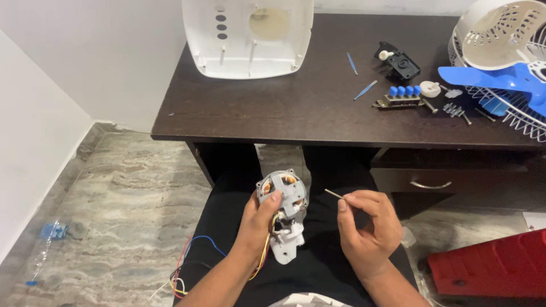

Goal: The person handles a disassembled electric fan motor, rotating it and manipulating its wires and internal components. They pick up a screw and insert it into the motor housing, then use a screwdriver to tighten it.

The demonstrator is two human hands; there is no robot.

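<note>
Gripped in the left hand [259, 219] over the lap is a round grey metal fan motor [282, 196], copper windings showing, coloured wires [193, 258] trailing toward 7 o'clock. At 3 o'clock of it, a thin pin [334, 194] is pinched by the right hand [367, 227]. On the dark wooden table [273, 108] at 12 o'clock a white plastic housing [248, 37] is seen.

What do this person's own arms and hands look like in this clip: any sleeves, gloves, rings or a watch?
Both forearms are bare as far as the frame shows; no sleeves reach into view. The left hand and the right hand are ungloved, and no ring, watch or bracelet is visible on either. The lap below them is in black clothing.
</note>
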